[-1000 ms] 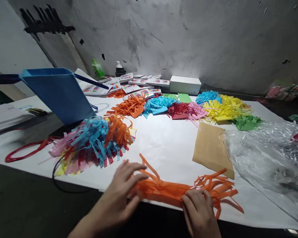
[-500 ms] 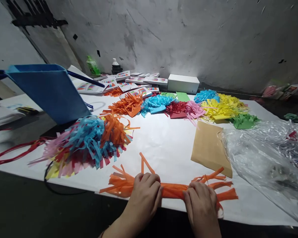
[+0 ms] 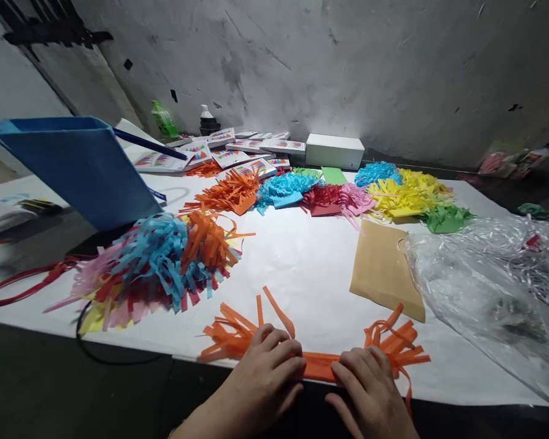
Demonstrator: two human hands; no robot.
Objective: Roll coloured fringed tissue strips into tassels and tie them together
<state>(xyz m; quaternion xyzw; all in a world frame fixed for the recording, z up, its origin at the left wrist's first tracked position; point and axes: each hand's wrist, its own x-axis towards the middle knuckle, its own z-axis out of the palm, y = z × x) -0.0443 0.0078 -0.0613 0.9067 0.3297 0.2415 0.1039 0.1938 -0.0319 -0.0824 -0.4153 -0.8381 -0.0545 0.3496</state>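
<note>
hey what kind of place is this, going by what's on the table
Probably a small craft or paper-decoration workbench: both hands press an orange fringed paper roll, with heaps of cut coloured paper fringe and a blue paper bag nearby.

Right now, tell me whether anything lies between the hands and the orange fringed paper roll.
Nothing visible does. The left hand and right hand both press directly on the orange fringed paper roll at the near edge of the white table sheet. The kraft envelope lies apart, farther back.
</note>
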